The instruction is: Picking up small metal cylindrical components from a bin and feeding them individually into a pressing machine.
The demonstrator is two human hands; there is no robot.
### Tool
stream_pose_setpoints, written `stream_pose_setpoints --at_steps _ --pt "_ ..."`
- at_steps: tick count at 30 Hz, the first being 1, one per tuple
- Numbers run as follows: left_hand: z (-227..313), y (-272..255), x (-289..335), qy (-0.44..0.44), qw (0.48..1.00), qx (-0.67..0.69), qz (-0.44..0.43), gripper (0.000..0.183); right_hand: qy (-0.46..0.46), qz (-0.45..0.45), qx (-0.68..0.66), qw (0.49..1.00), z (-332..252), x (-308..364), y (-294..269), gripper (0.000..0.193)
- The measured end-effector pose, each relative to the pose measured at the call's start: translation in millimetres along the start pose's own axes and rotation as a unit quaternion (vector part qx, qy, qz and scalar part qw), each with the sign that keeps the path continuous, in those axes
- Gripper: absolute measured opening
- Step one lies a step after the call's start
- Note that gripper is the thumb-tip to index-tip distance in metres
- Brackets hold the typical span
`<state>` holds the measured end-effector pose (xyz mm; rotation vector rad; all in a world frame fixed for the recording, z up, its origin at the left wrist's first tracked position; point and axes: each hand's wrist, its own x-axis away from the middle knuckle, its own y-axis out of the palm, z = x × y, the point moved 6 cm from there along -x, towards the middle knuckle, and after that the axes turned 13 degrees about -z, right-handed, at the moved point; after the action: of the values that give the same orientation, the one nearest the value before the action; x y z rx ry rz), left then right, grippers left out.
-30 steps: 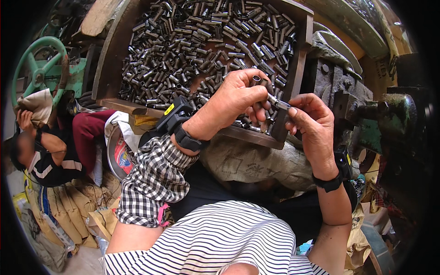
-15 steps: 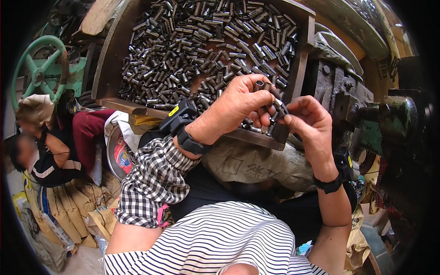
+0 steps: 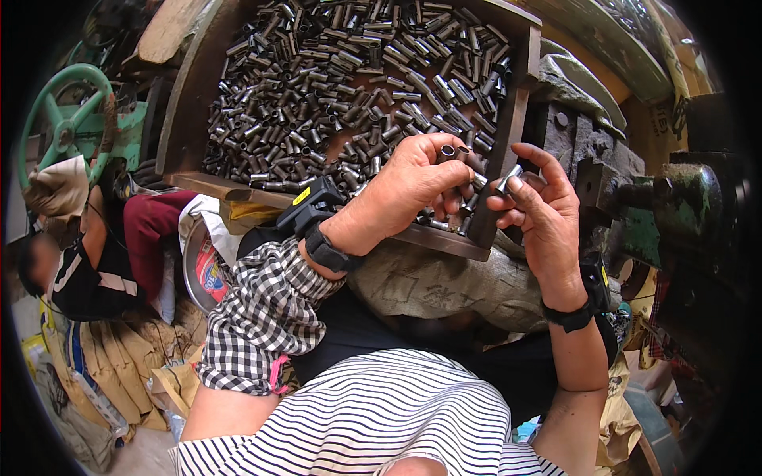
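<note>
Over the near right corner of a wooden tray [image 3: 520, 119], my left hand [image 3: 417, 182] is closed around a few short metal tubes [image 3: 448, 151], their round open ends showing above the fingers. My right hand [image 3: 540, 210], just beyond the tray's right wall, pinches one shiny metal tube [image 3: 510, 178] between thumb and fingers, apart from the left hand. Inside the tray lies a heap of loose dark metal tubes [image 3: 309, 111]. How many tubes the left hand holds is hidden by its fingers.
To the right stands a dark, greasy machine [image 3: 675, 206]. A grey sack [image 3: 452, 285] hangs below the tray's near edge. At the left, another person [image 3: 87, 262] sits near a green handwheel [image 3: 67, 123]. A metal basin [image 3: 202, 270] is beside my left sleeve.
My right hand has drawn away from my left hand, up and slightly right, with a single tube in its fingers. The other person's arm at the left has moved up.
</note>
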<state>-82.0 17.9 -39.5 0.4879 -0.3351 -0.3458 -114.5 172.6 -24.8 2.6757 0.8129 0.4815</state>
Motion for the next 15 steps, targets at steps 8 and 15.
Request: stream_pose_setpoints --at_steps 8,15 --pt "-1 3 -1 0.020 0.999 0.027 0.012 0.016 0.035 -0.002 -0.046 0.998 13 3 -3 0.016" --pt "1 3 2 0.033 0.999 0.029 0.020 0.015 0.055 -0.032 -0.137 0.989 19 6 1 0.014"
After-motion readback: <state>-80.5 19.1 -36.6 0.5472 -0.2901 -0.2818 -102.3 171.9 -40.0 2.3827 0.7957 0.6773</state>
